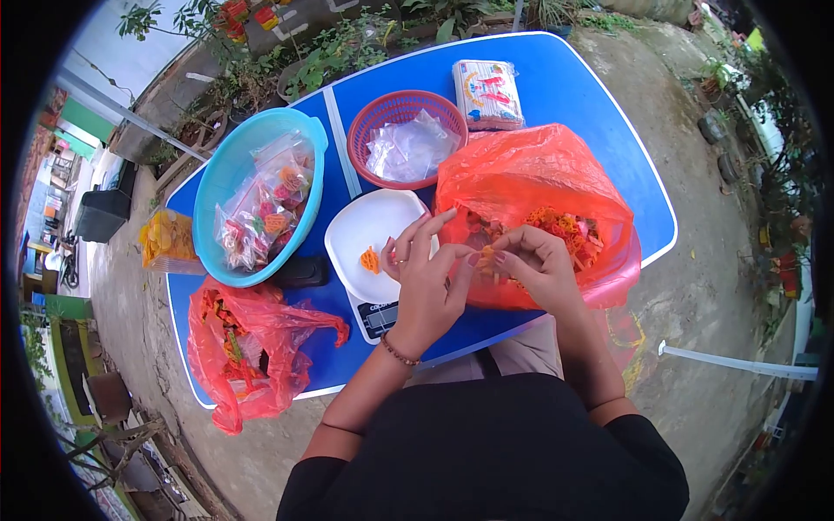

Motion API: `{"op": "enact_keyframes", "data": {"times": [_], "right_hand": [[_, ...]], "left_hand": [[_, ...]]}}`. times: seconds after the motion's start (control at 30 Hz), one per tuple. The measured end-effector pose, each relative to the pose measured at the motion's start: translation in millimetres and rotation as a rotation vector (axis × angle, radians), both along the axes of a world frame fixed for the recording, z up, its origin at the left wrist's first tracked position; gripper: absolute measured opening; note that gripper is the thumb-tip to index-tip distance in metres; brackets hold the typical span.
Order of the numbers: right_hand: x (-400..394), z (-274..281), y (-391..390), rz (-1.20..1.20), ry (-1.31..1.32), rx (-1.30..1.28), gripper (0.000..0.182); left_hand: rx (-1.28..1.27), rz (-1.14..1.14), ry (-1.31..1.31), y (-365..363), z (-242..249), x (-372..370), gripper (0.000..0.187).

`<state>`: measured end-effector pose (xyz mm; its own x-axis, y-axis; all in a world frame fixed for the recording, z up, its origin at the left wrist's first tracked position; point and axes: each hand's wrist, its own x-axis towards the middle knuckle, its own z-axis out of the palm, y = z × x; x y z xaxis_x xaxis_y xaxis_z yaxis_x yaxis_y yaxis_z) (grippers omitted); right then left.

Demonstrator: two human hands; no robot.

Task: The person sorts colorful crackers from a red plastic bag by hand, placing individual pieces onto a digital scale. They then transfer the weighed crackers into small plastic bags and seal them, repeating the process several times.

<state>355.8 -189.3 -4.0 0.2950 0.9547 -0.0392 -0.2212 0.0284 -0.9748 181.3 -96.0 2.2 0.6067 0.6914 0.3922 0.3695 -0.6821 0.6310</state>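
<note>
Black shirt [495, 451] foremost; beyond it, left hand [427, 276] and right hand [543, 267] pinch a small orange piece [487, 255] between thumbs and forefingers above the open red bag [530, 161], apparently to catch crumbs. Digital scale [378, 217] sits alongside, presumably for easy reach; the bag's raised film stands before the wrapped pack [488, 94].

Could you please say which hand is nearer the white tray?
Left. The left hand overlaps the right edge of the white tray in this view; the right hand is farther right, by the large red bag.
</note>
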Motion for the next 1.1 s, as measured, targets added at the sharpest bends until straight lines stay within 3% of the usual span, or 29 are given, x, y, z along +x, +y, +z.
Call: {"op": "enact_keyframes", "data": {"times": [0.23, 0.37, 0.47, 0.67, 0.87, 1.07, 1.1], "right_hand": [[-44, 3, 36, 0.041, -0.249, 0.108, 0.015], [-70, 12, 64, -0.051, -0.723, 0.227, 0.031], [-84, 13, 73, -0.046, -0.779, 0.162, 0.035], [-85, 1, 84, 0.064, -0.76, 0.259, 0.033], [-76, 13, 95, 0.076, -0.845, 0.334, 0.03], [-69, 11, 135, 0.07, -0.565, 0.342, 0.027], [-64, 8, 146, 0.094, -0.489, 0.216, 0.03]], "left_hand": [[0.025, 0.261, -0.04, 17, -4, -40, 0.02], [0.118, 0.427, 0.045, 30, -17, -62, 0.014], [0.196, 0.506, 0.11, 34, -18, -71, 0.011], [0.215, 0.472, 0.088, 43, -19, -68, 0.01], [0.229, 0.356, 0.062, 54, -10, -58, 0.023], [0.232, 0.28, 0.101, 77, -2, -41, 0.036], [0.246, 0.279, 0.116, 84, -4, -36, 0.038]]}}
